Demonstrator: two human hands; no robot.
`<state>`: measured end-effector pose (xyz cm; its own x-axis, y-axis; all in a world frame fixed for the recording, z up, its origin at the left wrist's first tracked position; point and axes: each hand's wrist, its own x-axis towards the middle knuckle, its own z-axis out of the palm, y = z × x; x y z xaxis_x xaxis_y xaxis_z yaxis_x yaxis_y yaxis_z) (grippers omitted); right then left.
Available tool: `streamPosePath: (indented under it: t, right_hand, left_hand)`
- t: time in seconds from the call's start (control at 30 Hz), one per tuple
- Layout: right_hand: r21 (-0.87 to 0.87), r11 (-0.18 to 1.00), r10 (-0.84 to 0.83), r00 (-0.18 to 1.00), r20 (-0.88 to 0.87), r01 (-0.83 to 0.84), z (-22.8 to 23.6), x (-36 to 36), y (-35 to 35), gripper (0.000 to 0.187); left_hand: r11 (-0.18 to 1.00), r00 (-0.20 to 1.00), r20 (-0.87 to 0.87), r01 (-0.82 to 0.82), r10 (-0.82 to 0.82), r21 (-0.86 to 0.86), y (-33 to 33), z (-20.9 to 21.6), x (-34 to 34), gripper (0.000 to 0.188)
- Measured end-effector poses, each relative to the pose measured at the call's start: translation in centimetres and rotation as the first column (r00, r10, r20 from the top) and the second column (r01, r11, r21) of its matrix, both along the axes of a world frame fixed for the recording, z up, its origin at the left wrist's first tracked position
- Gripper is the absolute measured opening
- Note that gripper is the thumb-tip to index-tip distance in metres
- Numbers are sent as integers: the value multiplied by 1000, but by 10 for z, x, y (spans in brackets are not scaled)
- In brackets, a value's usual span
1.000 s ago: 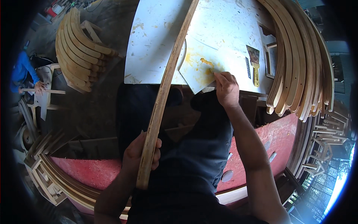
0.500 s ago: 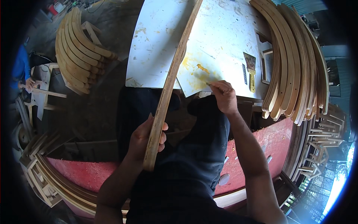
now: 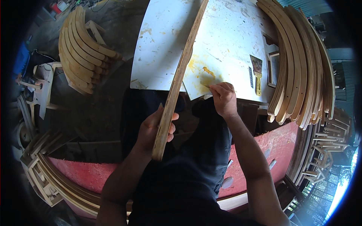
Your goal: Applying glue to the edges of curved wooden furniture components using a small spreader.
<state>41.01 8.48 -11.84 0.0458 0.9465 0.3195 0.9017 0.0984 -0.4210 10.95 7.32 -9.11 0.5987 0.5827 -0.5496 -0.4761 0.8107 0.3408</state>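
Observation:
My left hand [image 3: 151, 130] is wrapped round the lower part of a long wooden slat [image 3: 175, 86] with a rough, streaked edge facing up. The slat slants away from me over the white tabletop [image 3: 158, 60], its far end beyond the upper rim. To its right, my right hand [image 3: 225, 98] is closed in a pinch at the near edge of a pale sheet [image 3: 193, 89] smeared with yellow-brown paste [image 3: 207, 71]. Whatever the right fingers pinch is too small to make out. A putty knife [image 3: 258, 81] with a yellow handle lies further right, beside a narrow dark strip [image 3: 251, 77].
Curved wooden slats stand stacked at the right [image 3: 298, 71], with another stack of curved slats [image 3: 81, 52] at the far left. A red panel [image 3: 260, 158] stretches behind my legs. Wooden frames [image 3: 320, 158] crowd the right side. Someone in a blue sleeve [image 3: 22, 60] is at the left rim.
My left hand and the slat have moved up and slightly right, away from me. My right hand stays pinched by the paste. The person at the left rim has shifted partly out of view.

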Motion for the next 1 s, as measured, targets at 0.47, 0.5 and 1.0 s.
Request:
streamPosePath:
  t: [0.47, 0.5, 1.0]
  right_hand:
    - [32, 987, -160, 984, 73, 158, -7, -24, 30, 9]
    - [45, 991, -132, 984, 123, 127, -6, -27, 29, 10]
    - [41, 999, 30, 973, -227, -21, 3, -31, 6, 13]
  left_hand:
    - [999, 996, -88, -8, 11, 39, 53, -12, 46, 45]
    - [999, 995, -95, -4, 8, 49, 55, -13, 46, 45]
    - [995, 993, -113, -12, 22, 94, 65, -13, 48, 45]
